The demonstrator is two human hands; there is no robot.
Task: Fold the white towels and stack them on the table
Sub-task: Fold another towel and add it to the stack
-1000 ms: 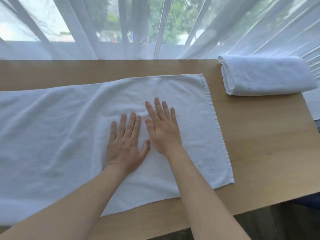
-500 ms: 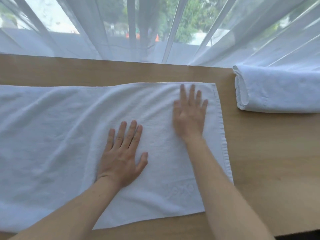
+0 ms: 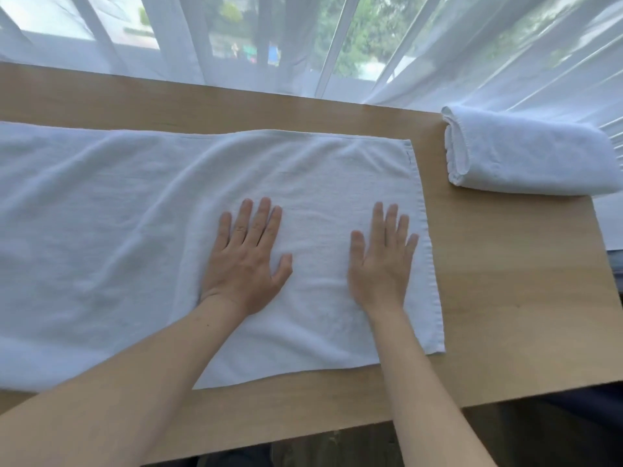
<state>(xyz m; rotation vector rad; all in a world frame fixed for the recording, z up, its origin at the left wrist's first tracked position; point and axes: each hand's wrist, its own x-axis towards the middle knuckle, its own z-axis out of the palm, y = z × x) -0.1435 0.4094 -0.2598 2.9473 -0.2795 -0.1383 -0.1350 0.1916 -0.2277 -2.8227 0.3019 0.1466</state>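
Observation:
A long white towel (image 3: 118,237) lies spread flat across the wooden table (image 3: 512,315), running off the left edge of the view. My left hand (image 3: 246,257) presses palm down on it near the middle, fingers straight. My right hand (image 3: 381,261) lies flat on the towel close to its right hem, fingers straight and slightly spread. A second white towel (image 3: 526,156), folded into a thick bundle, sits at the table's far right corner, apart from both hands.
Sheer white curtains (image 3: 337,45) hang along the table's far edge, with a window behind them. Bare wood shows between the spread towel and the folded one. The table's near edge runs below my forearms, and its right edge lies just past the folded towel.
My right hand slid from beside my left hand up toward the towel's far right corner, then back down near the right hem. My left hand stayed pressed in place.

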